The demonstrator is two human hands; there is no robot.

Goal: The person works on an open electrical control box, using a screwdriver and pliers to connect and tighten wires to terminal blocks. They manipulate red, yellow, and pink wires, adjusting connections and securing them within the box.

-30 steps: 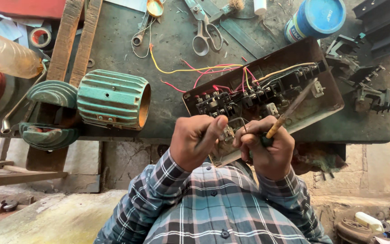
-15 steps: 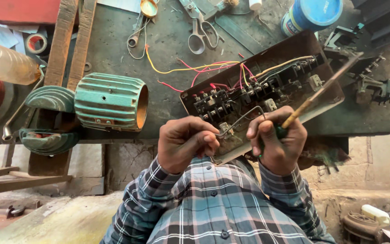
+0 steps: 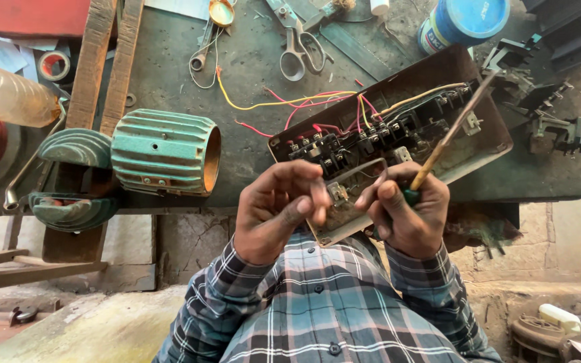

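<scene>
A brown metal switch box (image 3: 479,114) lies on the dark workbench (image 3: 250,74), full of black terminal blocks (image 3: 344,144) and red and yellow wires (image 3: 304,102). My right hand (image 3: 408,215) grips a screwdriver (image 3: 452,128) by its green handle, the long shaft slanting up over the box. My left hand (image 3: 280,205) hovers at the box's near edge, fingers curled around a small metal part (image 3: 337,193) that both hands touch. Both sleeves are plaid.
A green ribbed motor housing (image 3: 163,153) stands left of the box, with green end caps (image 3: 75,148) beside it. Scissors (image 3: 300,44), a blue tin (image 3: 465,23), a tape roll (image 3: 54,65), wooden strips (image 3: 92,60) and a black metal fixture (image 3: 553,128) lie about the bench.
Both hands have drawn slightly apart at the box's near edge. The screwdriver tip has swung up and to the right. My left fingers have loosened.
</scene>
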